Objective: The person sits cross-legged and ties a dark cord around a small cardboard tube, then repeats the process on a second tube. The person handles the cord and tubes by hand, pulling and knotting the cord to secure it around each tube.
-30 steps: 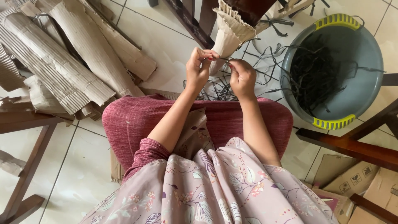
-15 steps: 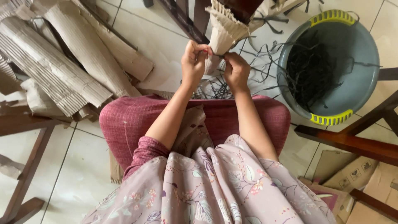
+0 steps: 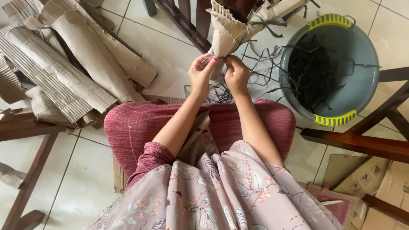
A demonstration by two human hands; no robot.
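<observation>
The person wore a mauve floral-print top (image 3: 221, 191), dark pink ribbed trousers (image 3: 140, 127) and red nail polish — sleeves (image 3: 149, 159) pushed up to the elbows.

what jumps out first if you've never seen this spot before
Both hands, the left hand and the right hand, pinch the gathered neck of a corrugated cardboard wrap at top centre, seemingly with a thin dark strip. To the right stands a grey basin with yellow-green handles, full of dark strips. At upper left lies a heap of rolled corrugated cardboard on the tiled floor.
</observation>
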